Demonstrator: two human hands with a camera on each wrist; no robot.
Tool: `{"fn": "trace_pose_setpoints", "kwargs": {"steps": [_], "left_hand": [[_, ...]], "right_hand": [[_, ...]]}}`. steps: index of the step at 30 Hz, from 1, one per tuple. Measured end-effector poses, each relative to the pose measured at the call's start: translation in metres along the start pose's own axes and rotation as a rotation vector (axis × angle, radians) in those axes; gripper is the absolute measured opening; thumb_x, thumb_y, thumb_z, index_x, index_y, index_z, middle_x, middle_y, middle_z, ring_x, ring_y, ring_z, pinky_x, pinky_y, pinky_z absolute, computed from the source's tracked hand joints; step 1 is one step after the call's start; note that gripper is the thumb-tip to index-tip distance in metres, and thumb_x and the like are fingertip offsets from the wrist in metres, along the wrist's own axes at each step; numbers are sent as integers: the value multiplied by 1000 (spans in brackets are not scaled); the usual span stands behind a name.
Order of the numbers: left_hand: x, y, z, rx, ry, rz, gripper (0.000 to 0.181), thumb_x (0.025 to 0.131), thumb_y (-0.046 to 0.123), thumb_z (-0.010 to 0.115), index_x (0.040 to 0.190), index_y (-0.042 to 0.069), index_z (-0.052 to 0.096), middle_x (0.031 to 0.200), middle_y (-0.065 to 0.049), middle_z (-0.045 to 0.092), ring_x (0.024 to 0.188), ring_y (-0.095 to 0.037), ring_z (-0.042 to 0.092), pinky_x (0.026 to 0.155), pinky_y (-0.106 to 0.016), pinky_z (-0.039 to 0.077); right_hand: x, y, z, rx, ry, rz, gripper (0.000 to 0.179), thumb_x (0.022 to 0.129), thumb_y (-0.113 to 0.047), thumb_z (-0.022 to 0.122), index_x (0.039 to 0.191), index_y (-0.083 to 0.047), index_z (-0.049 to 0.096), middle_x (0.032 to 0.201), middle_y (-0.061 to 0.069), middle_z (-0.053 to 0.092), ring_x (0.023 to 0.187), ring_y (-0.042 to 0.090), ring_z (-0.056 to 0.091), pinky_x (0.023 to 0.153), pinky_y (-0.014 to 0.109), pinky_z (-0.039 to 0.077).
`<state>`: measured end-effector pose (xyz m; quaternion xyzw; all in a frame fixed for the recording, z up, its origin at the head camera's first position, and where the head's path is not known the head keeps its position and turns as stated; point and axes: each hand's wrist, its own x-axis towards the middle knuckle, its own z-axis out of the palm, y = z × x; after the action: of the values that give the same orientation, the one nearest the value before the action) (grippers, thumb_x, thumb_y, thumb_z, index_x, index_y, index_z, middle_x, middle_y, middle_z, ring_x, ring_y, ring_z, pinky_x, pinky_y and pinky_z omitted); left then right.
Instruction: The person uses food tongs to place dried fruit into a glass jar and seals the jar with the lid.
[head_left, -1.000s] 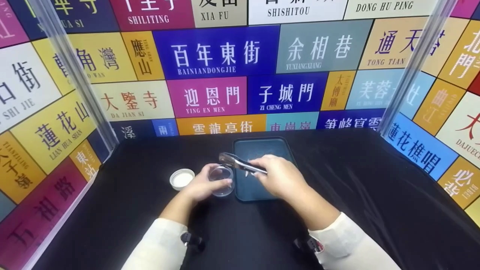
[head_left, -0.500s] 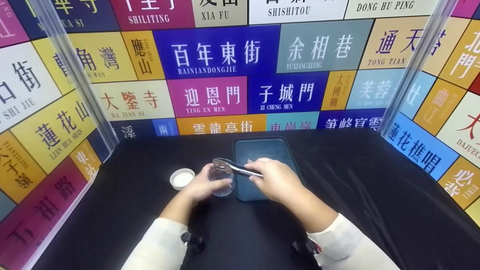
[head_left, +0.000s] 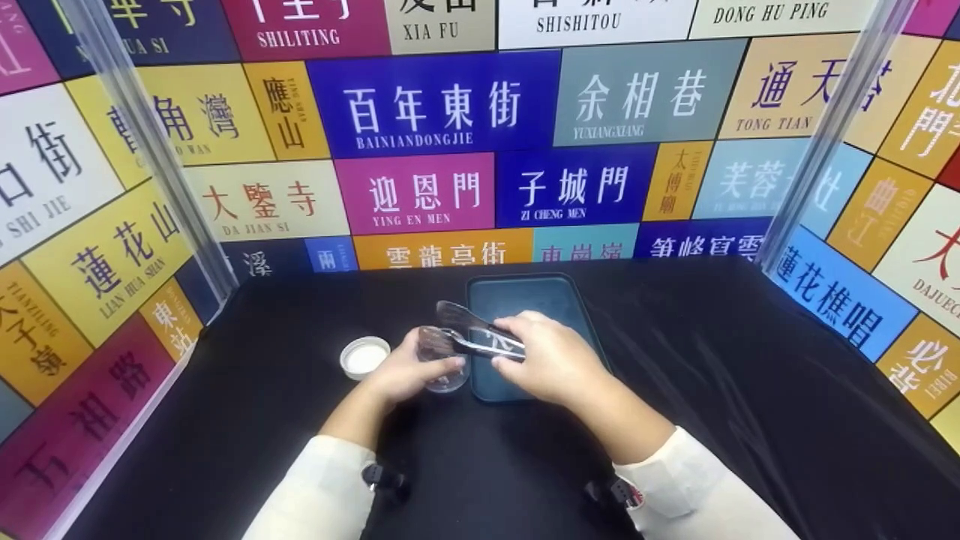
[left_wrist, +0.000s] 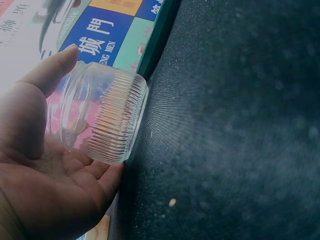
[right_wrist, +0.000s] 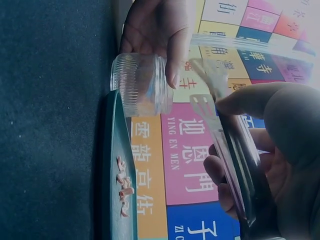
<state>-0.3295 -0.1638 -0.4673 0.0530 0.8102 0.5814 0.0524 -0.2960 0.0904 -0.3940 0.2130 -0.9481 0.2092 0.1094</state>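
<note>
My left hand (head_left: 405, 367) holds a clear glass jar (head_left: 448, 384) on the black cloth, thumb on one side and fingers on the other. Vertical ribs show on the jar (left_wrist: 117, 117) in the left wrist view. My right hand (head_left: 559, 352) grips serving tongs (right_wrist: 245, 160) with dark handles and clear slotted tips. The tongs' arms are spread, with the tips over the jar's mouth in the head view and nothing seen between them. Several small pinkish-brown pieces (right_wrist: 125, 187) lie on the dark teal tray (head_left: 559, 300) beside the jar.
A white round lid (head_left: 364, 357) lies left of the jar. One small tan bit (left_wrist: 172, 202) is on the black cloth (head_left: 480, 465). Panels printed with place names (head_left: 435, 105) stand behind, with clear posts (head_left: 832, 135) at the corners.
The tongs, closed together a second ago, now have their arms spread apart above the jar. My right hand has shifted only slightly; my left hand and the jar stay put.
</note>
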Motion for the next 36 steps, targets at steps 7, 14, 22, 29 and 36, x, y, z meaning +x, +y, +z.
{"fn": "trace_pose_setpoints", "kwargs": {"steps": [7,14,22,29,36], "left_hand": [[-1,0,-1,57,9,-14,97,85,42,91,158,7,38,153,-17,61,142,-33,59,120,-50,49],[-1,0,-1,59,6,-3,88,86,39,90,155,8,43,157,-17,58,148,-34,55,120,-51,50],[1,-2,0,3,-6,10,87,88,33,89,155,6,42,158,-19,56,147,-36,56,116,-50,53],[1,-3,0,-10,-7,16,86,88,32,89,155,6,42,157,-19,57,146,-35,56,117,-49,53],[0,-2,0,-1,-7,16,86,88,33,89,155,6,42,157,-19,57,145,-35,57,119,-51,51]], "right_hand": [[4,13,-4,52,27,48,54,90,-50,83,137,-27,72,119,0,74,98,21,67,90,42,59],[12,33,-5,60,10,114,61,90,-53,81,142,-25,69,131,5,73,109,26,68,98,48,59],[20,64,-4,94,-24,172,63,89,-49,82,145,-22,67,148,8,67,134,31,64,115,55,51],[23,86,-5,120,-64,248,66,91,-48,81,148,-21,64,152,12,63,143,35,58,122,60,44],[24,103,-8,95,-87,267,65,93,-45,81,150,-20,62,155,15,61,147,38,54,124,62,41]]}}
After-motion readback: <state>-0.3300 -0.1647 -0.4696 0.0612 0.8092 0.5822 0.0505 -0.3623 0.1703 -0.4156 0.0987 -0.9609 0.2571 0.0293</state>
